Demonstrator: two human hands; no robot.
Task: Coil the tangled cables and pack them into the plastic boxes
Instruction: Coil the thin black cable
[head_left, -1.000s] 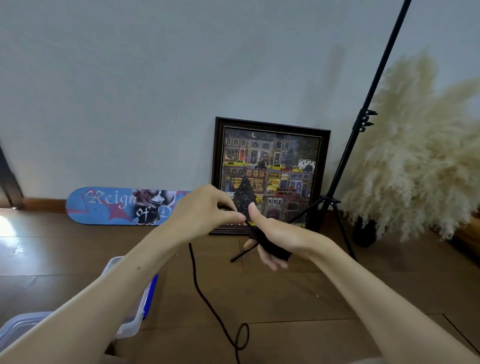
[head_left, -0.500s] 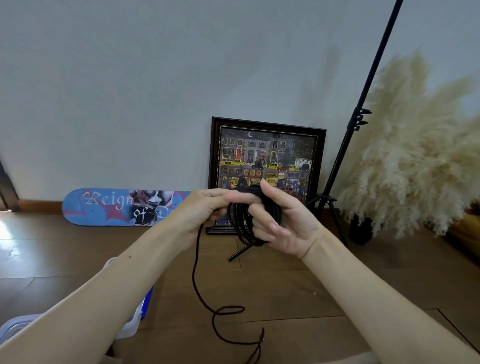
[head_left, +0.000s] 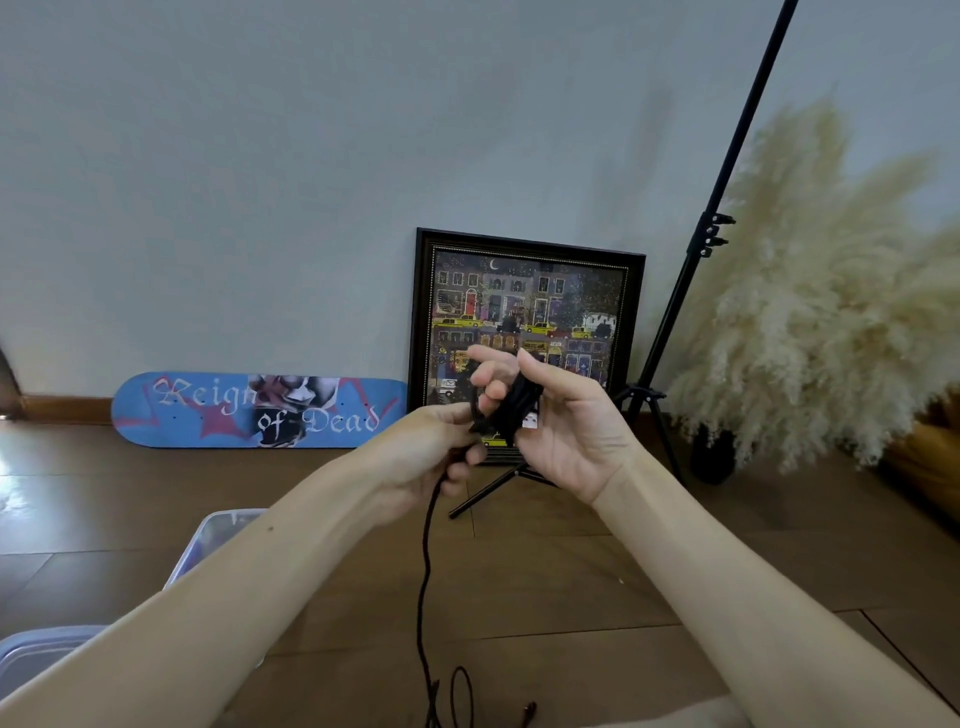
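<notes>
Since half a second ago: left hand (head_left: 415, 457) dropped lower, tail loop on floor (head_left: 545, 571) shifted toward bottom edge. Nearest: loose end of black cable (head_left: 427, 571) on floor, running up to left grip, closed on it. Plastic boxes (head_left: 31, 654) low left, behind left forearm. Right hand (head_left: 566, 431) grip clamped on coiled bundle (head_left: 519, 405). Beyond: tripod stand (head_left: 675, 312), framed picture (head_left: 524, 312), skateboard deck (head_left: 249, 410), pampas grass (head_left: 831, 312) at wall.

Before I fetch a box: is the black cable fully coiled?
No. A bundle sits in the right hand, but a loose length hangs from the left hand.
</notes>
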